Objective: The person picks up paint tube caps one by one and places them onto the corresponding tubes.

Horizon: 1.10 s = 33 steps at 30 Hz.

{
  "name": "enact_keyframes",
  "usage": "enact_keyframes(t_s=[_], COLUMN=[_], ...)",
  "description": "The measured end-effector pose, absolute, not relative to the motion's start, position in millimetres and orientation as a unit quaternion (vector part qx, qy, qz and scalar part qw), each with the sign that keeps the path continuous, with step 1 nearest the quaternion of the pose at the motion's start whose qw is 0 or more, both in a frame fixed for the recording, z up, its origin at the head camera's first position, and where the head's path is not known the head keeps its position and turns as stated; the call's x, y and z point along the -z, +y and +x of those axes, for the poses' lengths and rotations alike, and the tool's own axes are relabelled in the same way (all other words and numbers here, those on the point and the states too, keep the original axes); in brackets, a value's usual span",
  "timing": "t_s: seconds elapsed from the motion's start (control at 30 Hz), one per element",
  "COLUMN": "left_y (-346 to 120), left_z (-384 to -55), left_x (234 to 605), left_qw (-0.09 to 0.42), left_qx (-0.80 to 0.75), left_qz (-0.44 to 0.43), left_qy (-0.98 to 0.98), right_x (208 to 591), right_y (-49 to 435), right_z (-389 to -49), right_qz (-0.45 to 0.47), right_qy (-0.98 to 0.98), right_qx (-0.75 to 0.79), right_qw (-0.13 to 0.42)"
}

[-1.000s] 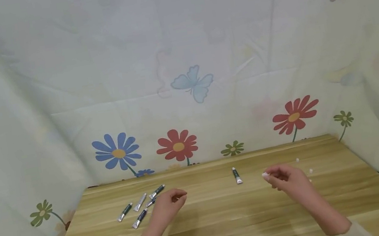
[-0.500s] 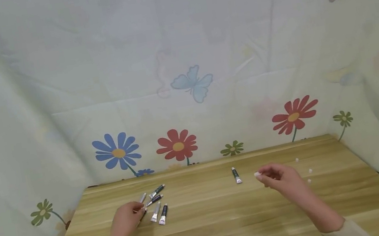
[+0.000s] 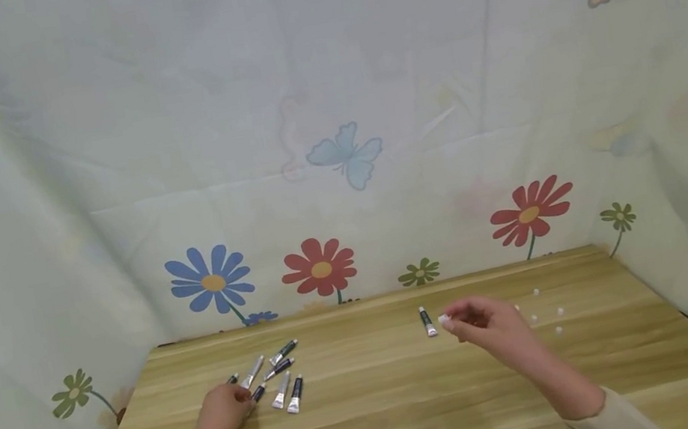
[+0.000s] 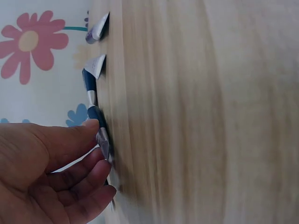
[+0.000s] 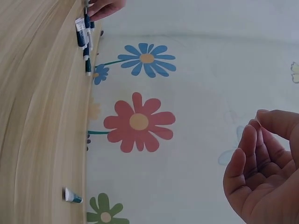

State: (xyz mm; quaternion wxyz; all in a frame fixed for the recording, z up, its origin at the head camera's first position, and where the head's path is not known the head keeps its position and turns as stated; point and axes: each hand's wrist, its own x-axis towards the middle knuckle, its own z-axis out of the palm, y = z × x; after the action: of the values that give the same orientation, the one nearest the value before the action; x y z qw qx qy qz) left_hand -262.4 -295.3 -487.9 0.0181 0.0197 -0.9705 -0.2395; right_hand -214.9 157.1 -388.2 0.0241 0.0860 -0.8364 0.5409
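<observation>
At the table's left side my left hand (image 3: 221, 411) is among several small paint tubes with dark bodies and silver crimped ends. Its thumb and curled fingers close about one paint tube (image 4: 103, 142), dark at the cap half, which looks still on the table; part of it hides behind the thumb. Two more tubes, one a silver tube (image 3: 281, 390) and one a dark tube (image 3: 295, 394), lie side by side to the right. My right hand (image 3: 489, 330) is raised over the table. Between thumb and forefinger it pinches a tiny white piece (image 3: 445, 320), barely visible in the right wrist view.
A single dark-green paint tube (image 3: 427, 322) lies near the back middle, just left of the right hand. Several loose white pieces (image 3: 560, 311) are scattered to the right of that hand. A flower-printed cloth (image 3: 343, 207) walls the wooden table (image 3: 379, 421) at back and sides.
My left hand has moved leftward to the tubes, and two tubes now lie side by side at the group's right. My right hand has drifted left with the white piece.
</observation>
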Motion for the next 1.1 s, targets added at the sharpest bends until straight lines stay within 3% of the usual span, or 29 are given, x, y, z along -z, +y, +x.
enact_keyframes(t_s=[0.63, 1.1], left_y=[-297, -240], left_z=[-263, -226], left_x=[490, 415], left_qw=[0.032, 0.062], left_qx=[0.242, 0.333], left_qz=[0.028, 0.01], left_qy=[-0.969, -0.941], right_x=[381, 379], right_y=[141, 123], right_z=[-214, -211], right_qz=[0.139, 0.162], right_qy=[-0.804, -0.798], right_qx=[-0.578, -0.58], right_qw=[0.021, 0.016])
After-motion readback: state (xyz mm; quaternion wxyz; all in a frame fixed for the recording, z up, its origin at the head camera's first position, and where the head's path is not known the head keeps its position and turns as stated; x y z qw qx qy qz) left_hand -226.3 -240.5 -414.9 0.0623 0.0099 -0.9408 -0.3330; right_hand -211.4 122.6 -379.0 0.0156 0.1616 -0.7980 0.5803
